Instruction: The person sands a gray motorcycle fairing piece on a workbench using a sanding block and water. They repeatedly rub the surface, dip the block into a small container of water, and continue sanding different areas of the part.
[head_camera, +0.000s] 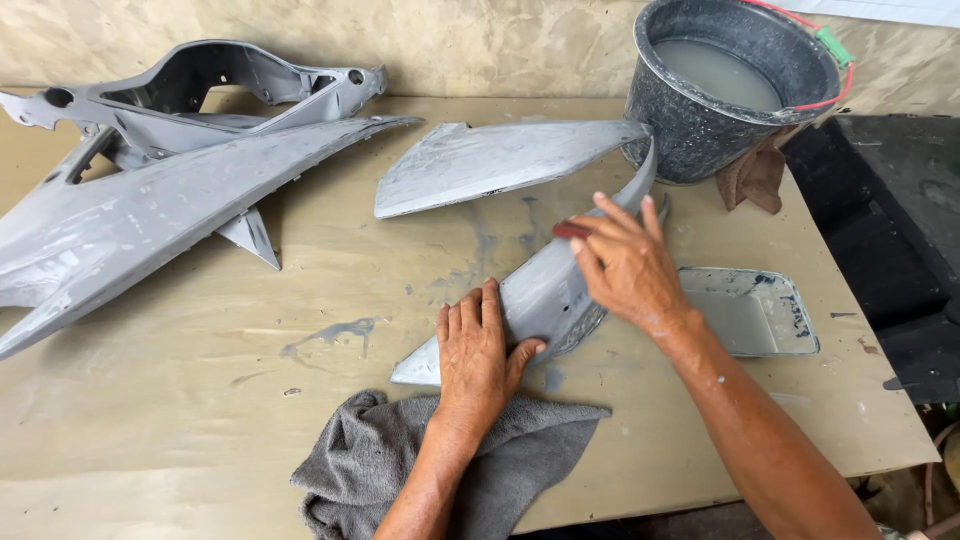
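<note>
We are working on a curved grey panel (545, 290) that lies on the table (200, 420), its lower end resting on a grey towel (520, 450) at the near edge. Our left hand (475, 350) lies flat on that lower end, fingers spread and pressing it down rather than closing round it. Our right hand (625, 265) sits on the panel's upper edge with its fingers clenched around a small reddish-brown pad (572, 231), which touches the panel surface.

As far as we can judge, the rubbing down is part done. The panel looks dull and matt, with pale smears across it, and wet grey streaks mark the table just beside it. The stretch under and beyond our right hand appears to be the part in hand; we cannot tell how much of the far curve, which runs up toward the bucket (735, 85), is finished.

The bucket holds cloudy water. A shallow tray (750, 310) with grey liquid sits just right of the panel. A second flat panel (490, 160) and larger grey body parts (150, 200) lie well to the left, equally dull, with scuffed pale patches.
</note>
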